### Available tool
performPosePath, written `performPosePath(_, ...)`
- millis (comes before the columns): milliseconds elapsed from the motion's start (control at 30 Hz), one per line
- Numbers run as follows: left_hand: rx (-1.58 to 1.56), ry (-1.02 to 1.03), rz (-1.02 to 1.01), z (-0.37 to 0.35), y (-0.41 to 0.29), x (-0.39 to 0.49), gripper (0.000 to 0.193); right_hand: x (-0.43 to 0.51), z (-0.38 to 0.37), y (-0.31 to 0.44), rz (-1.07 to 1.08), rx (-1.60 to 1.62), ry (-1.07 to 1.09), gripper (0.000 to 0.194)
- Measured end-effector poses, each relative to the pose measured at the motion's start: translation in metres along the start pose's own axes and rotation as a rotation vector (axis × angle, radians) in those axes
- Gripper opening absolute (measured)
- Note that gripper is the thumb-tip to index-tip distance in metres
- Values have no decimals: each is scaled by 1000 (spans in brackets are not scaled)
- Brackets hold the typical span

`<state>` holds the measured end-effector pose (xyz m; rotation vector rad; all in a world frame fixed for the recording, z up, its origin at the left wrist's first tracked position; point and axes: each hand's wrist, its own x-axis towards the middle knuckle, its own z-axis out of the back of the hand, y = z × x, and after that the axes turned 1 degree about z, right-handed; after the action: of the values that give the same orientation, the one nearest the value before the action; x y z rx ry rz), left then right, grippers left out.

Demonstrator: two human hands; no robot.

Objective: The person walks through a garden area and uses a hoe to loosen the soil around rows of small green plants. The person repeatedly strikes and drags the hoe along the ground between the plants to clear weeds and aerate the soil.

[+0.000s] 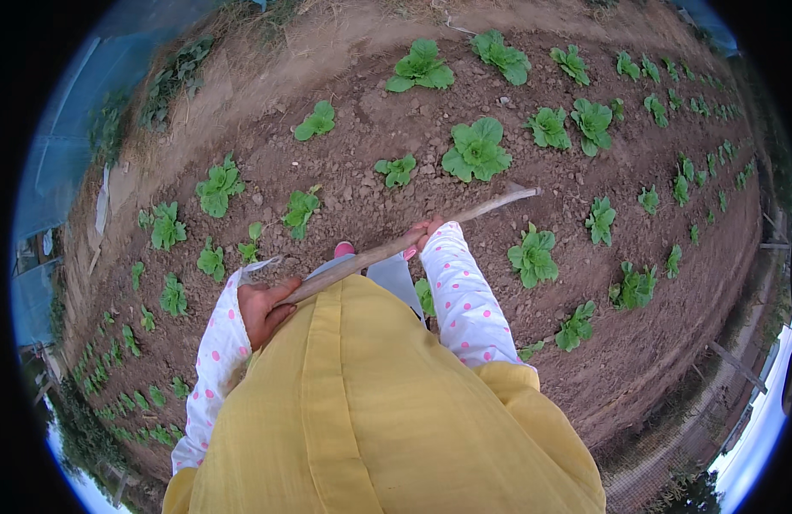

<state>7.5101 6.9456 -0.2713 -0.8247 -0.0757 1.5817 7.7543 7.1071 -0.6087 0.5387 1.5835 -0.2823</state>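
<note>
A long, slightly bent wooden handle [370, 256] crosses in front of my body, from my waist on the left up to the right. Its near end is in the grip of my left hand [264, 308]. Farther along, my right hand [427, 232] is closed around the middle of the shaft. The far end reaches over bare soil, just below a leafy green cabbage plant [477, 151]. A thin pale piece shows at that end, too indistinct to name surely; it may be a hoe blade. Another cabbage plant [533, 257] grows to the right of my right forearm.
Rows of young cabbage plants stand in cloddy brown soil [357, 173] on both sides. A small plant [424, 297] grows close by my leg. Blue sheeting [68, 141] borders the plot at left. Wire mesh [659, 469] runs along the lower right edge.
</note>
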Motion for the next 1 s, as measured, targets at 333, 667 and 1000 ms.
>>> performPosePath(333,-45,0,241,102,11,-64,38,-57,-79,-100,-99,425,15,12)
performPosePath(667,-267,46,15,4,41,-10,39,13,32,-6,100,144,-216,25)
performPosePath(1000,-107,-50,321,61,39,-90,35,-7,-87,-114,-98,-52,-226,23)
